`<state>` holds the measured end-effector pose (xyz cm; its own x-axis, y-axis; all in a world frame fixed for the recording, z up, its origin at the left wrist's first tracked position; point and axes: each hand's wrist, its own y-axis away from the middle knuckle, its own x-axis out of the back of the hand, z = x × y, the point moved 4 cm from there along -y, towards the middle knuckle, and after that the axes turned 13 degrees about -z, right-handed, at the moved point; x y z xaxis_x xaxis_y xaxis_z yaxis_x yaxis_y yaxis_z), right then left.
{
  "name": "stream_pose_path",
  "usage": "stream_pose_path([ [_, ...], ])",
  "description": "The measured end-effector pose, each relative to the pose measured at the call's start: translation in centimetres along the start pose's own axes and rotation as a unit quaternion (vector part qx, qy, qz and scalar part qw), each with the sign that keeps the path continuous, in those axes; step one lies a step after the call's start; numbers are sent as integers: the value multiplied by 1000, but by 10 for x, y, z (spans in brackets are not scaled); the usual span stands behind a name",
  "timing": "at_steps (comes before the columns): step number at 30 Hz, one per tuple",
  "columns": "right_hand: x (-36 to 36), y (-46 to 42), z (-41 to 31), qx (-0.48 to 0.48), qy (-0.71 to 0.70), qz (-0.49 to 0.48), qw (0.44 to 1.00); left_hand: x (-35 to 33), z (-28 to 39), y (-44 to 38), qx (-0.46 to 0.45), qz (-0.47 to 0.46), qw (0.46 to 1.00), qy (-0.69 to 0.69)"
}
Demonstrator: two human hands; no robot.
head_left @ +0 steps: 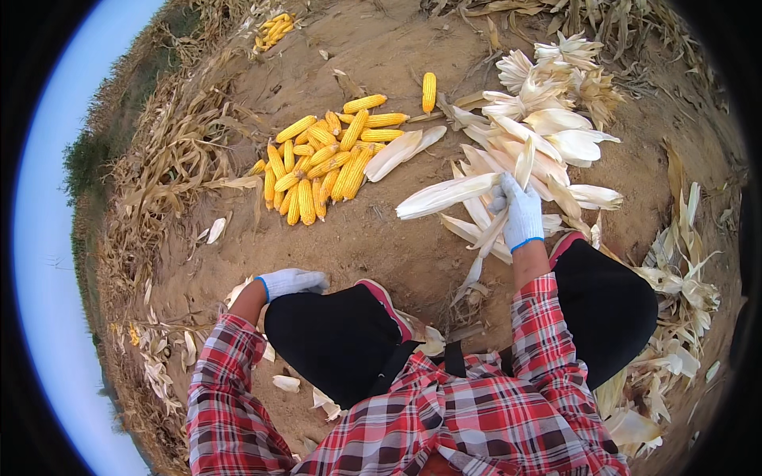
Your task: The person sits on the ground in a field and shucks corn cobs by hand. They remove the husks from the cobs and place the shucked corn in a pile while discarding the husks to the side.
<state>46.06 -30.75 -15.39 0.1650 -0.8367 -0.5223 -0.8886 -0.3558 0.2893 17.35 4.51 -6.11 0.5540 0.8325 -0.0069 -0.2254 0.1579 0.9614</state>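
Observation:
My right hand [517,209], in a white knit glove with a blue cuff edge, grips pale dry corn husk [447,195]. The husk sticks out to the left of my fist, with strips pointing up and down from it; whether a cob is inside I cannot tell. Under and beyond that hand lies a heap of stripped husks [536,128]. My left hand [294,282], gloved the same way, rests on my left knee and holds nothing. A pile of bare yellow corn cobs [321,157] lies on the soil ahead, left of the husks.
One loose cob [428,92] and a husk [405,152] lie between cobs and heap. Farther off is another cob pile [275,31]. Dry stalks [172,143] line the left side. More husks [678,279] lie beyond my right knee. My pink-edged shoes [386,306] stand on bare soil.

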Motion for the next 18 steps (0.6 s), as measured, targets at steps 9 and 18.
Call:
stream_pose_path([
  [9, -60, 28, 6, -83, 83, -215, 969, 13, 55, 50, -71, 453, 868, -193],
  [18, -95, 59, -11, -92, 294, -265, 914, -56, 174, -52, -210, 328, 921, -12],
])
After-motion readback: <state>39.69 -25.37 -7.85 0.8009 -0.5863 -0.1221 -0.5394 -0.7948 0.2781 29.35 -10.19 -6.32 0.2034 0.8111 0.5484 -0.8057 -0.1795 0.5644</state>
